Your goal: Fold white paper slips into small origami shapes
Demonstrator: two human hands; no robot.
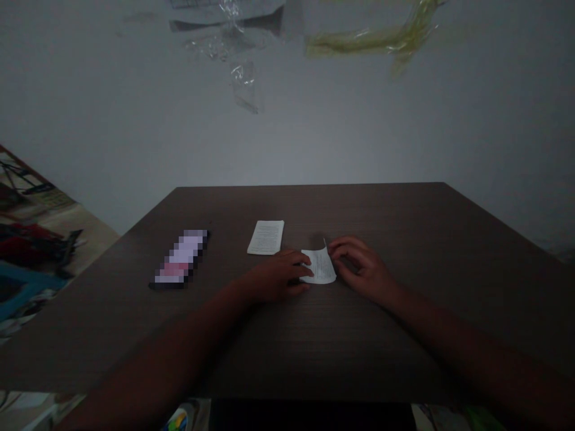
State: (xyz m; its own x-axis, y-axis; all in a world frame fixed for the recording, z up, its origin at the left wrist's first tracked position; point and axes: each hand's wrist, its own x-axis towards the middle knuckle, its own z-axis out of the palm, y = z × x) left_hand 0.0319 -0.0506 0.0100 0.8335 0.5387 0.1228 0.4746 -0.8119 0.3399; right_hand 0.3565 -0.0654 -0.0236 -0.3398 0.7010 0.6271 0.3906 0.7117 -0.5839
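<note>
A small sheet of printed paper (321,267) lies on the dark brown table in front of me, its upper right corner curling upward. My left hand (283,275) rests over the paper's left side with its fingers spread, the fingertips on the sheet. At the right edge, my right hand (359,263) has its fingers bent toward the thumb, and the fingertips meet the raised edge of the sheet. Just beyond my left hand sits a neat stack of similar printed sheets (266,237).
A phone (182,258) with a blurred-out screen lies on the left of the table (287,341). Behind the table stands a pale wall (287,137) with strips of tape (368,42). Red and blue items (27,287) are on the floor at left.
</note>
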